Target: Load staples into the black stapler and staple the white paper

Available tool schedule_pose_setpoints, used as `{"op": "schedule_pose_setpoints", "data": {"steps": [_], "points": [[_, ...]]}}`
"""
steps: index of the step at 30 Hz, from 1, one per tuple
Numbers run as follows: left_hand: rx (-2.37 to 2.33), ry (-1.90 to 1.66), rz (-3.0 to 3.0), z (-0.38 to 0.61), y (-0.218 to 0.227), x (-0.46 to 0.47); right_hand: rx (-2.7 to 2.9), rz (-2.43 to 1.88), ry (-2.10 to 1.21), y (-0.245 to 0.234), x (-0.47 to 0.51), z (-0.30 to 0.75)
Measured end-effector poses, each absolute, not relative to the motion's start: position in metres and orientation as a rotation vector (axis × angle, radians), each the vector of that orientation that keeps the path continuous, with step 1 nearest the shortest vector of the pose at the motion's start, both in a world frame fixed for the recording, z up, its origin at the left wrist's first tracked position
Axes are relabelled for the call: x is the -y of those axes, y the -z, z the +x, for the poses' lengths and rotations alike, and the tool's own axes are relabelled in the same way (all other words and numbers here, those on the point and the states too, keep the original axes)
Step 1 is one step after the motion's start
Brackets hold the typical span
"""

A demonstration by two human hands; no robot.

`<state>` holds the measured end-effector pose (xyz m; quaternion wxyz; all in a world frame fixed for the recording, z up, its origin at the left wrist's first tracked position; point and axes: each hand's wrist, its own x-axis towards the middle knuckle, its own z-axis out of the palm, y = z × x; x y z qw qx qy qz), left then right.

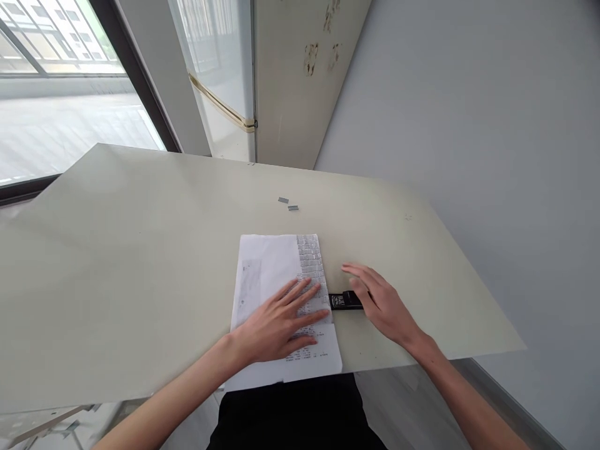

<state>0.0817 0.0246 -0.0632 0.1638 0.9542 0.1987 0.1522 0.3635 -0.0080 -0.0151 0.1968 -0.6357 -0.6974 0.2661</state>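
A stack of white printed paper (269,262) lies on the pale table (140,250) near its front edge. My left hand (281,322) rests flat on the paper with its fingers spread, pressing the sheets down. A black stapler (344,301) sits at the paper's right edge. My right hand (379,303) lies over the stapler's right end, fingers stretched out and loosely curved on top of it.
Two small strips of staples (287,204) lie on the table beyond the paper. A white refrigerator (234,75) stands behind the table, a large window (56,81) is at the left and a grey wall (469,112) at the right.
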Motion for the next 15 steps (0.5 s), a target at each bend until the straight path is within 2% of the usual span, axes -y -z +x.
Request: {"op": "schedule_pose_setpoints", "data": {"steps": [5, 15], "points": [[-0.657, -0.383, 2.760, 0.070, 0.061, -0.029, 2.108, -1.642, -0.686, 0.041, 0.030, 0.406], [-1.131, -0.344, 2.743, -0.016, 0.040, -0.020, 1.647, -1.813, -0.799, 0.063, 0.066, 0.426]]}}
